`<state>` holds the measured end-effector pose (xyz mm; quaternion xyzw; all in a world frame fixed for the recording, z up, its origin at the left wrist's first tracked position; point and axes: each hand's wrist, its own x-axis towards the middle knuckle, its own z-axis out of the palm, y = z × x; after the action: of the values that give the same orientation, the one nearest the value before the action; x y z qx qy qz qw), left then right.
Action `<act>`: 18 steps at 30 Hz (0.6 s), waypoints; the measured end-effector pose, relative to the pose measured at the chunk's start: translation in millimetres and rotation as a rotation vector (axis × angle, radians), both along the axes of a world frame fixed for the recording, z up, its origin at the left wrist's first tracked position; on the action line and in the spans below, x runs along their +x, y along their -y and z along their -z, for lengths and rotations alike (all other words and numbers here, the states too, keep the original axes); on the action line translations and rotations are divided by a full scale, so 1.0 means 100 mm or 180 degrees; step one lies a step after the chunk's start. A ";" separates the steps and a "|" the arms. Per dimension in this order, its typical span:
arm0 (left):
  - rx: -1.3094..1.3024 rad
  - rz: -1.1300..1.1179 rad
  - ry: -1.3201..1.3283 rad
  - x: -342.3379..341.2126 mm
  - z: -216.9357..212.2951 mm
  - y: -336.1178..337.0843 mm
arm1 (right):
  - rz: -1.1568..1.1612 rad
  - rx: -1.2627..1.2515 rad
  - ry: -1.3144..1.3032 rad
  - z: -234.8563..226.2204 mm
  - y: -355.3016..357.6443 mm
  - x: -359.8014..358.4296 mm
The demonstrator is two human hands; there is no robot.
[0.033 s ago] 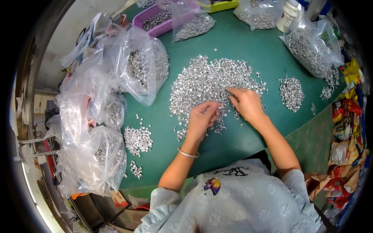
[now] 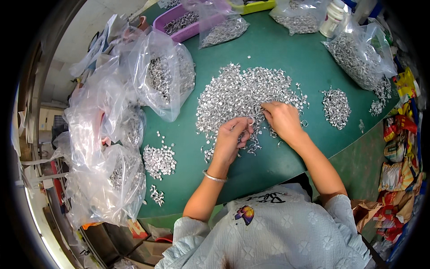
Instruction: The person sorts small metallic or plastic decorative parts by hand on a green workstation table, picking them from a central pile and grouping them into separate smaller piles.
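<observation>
A broad pile of small silver ring-shaped metal pieces covers the middle of the green table. At its near edge my left hand is closed, with a small silver metal ring pinched between thumb and forefinger. Its other fingers curl inward, with a few more pieces partly visible by them. My right hand rests at the pile's right side, thumb and forefinger drawn together among the pieces. Whatever is between those fingertips is too small to make out.
Smaller heaps lie left and right on the green table. Clear plastic bags of metal pieces crowd the left side. Farther back are a purple basket, another filled bag and a white bottle.
My left fingers have shifted slightly, and a ring now shows at their tips. My right hand has edged a little to the left. The heaps look the same.
</observation>
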<state>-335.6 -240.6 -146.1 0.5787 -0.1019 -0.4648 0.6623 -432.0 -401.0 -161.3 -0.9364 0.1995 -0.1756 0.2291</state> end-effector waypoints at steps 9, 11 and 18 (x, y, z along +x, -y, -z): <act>-0.1244 -0.0220 -0.2128 0.11 0.27 -0.25 | 0.0134 0.4276 0.0574 -0.14 0.21 -0.16; -0.0801 -0.0075 -0.1403 0.06 0.13 -0.13 | -0.0056 0.5120 0.0876 -0.09 0.30 -0.24; -0.0153 0.0397 -0.0026 0.09 -0.04 0.14 | 0.0342 0.6001 0.1371 -0.14 0.31 -0.19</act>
<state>-326.6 -254.3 -142.6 0.5533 -0.1462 -0.5049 0.6461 -451.4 -431.9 -147.1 -0.3055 0.2547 -0.1215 0.9094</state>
